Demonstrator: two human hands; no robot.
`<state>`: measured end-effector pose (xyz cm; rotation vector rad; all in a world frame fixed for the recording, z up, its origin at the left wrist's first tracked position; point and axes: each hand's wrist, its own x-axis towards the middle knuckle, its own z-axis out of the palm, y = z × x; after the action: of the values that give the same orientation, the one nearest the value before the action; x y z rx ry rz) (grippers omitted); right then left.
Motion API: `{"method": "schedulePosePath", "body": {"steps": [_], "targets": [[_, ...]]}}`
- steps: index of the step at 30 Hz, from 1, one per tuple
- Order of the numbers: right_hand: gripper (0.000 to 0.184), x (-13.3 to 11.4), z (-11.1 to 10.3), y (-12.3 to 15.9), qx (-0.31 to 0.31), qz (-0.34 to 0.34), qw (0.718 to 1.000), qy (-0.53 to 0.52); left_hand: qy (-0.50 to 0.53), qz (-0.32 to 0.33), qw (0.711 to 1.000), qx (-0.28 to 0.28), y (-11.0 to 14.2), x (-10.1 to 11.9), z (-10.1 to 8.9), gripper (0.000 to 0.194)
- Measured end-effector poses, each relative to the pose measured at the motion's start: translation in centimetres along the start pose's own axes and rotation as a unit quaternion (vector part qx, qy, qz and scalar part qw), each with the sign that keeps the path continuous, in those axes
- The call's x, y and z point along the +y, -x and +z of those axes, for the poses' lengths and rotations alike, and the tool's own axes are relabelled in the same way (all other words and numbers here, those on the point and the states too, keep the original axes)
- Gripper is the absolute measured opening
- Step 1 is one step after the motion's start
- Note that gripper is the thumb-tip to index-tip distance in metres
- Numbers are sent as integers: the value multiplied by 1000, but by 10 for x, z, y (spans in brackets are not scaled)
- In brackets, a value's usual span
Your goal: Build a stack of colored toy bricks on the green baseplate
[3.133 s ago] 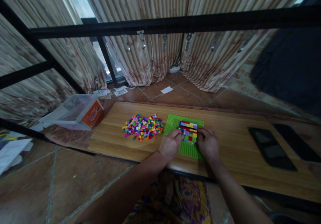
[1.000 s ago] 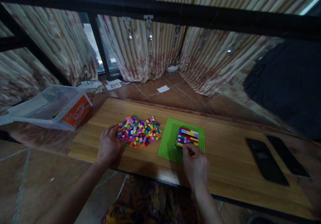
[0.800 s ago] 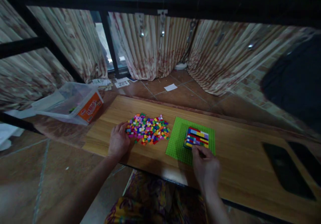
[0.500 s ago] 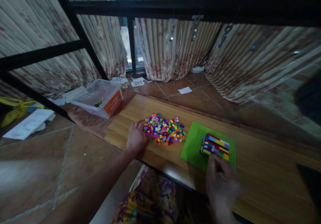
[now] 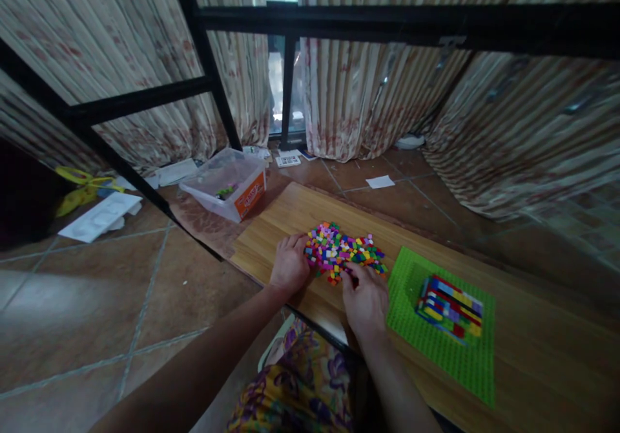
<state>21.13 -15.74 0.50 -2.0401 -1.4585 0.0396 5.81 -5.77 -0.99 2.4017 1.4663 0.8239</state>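
A heap of small colourful toy bricks [image 5: 345, 251] lies loose on a wooden table. At its left edge rests my left hand [image 5: 289, 266], fingers loosely bent and touching the outer bricks, gripping nothing that I can see. My right hand [image 5: 367, 300] reaches into the near side of the heap, thumb and forefinger pinched together among the bricks; what is between them is too small to make out. To the right lies a green studded baseplate [image 5: 404, 313]. On it sits a low block of stacked bricks [image 5: 450, 307] in red, yellow, blue, white and purple.
A clear plastic box [image 5: 213, 187] with an orange label stands beyond the table's left end, a few pieces inside. The wooden table [image 5: 271, 216] runs lengthwise before me. A black metal frame [image 5: 349, 18] and striped curtains [image 5: 349, 97] stand behind. Papers lie on the tiled floor.
My right hand has left the stacked bricks on the baseplate and moved left into the heap. My left hand stays at the heap's edge. The view has turned left.
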Motion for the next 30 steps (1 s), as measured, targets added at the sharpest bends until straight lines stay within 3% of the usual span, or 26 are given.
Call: {"method": "schedulePosePath", "body": {"steps": [5, 9, 14, 17, 19, 21, 23, 27, 30], "targets": [[29, 14, -4, 3, -2, 23, 999, -46, 21, -10, 1000, -17, 0, 1, -2, 45], [31, 22, -9, 7, 14, 84, 980, -180, 32, -11, 999, -17, 0, 0, -2, 42], [32, 19, -22, 7, 28, 185, 917, -351, 40, -6, 999, -11, -1, 0, -2, 42], [32, 14, -28, 8, 22, 238, 865, -442, 38, -7, 999, -11, -2, 0, -3, 41], [33, 11, -30, 10, 13, 255, 829, -497, 40, -6, 999, -10, -2, 0, -3, 42], [33, 11, -30, 11, 12, 254, 816, -519, 41, -5, 999, -9, -2, 0, -3, 42], [33, 15, -30, 12, 18, 242, 836, -493, 40, -5, 999, -10, -3, 0, -4, 43], [30, 26, -30, 17, 34, 186, 915, -355, 35, -7, 999, -14, -3, 0, -5, 43], [27, 29, -32, 26, 18, 131, 958, -255, 31, -6, 999, -13, -2, 1, -5, 43]]}}
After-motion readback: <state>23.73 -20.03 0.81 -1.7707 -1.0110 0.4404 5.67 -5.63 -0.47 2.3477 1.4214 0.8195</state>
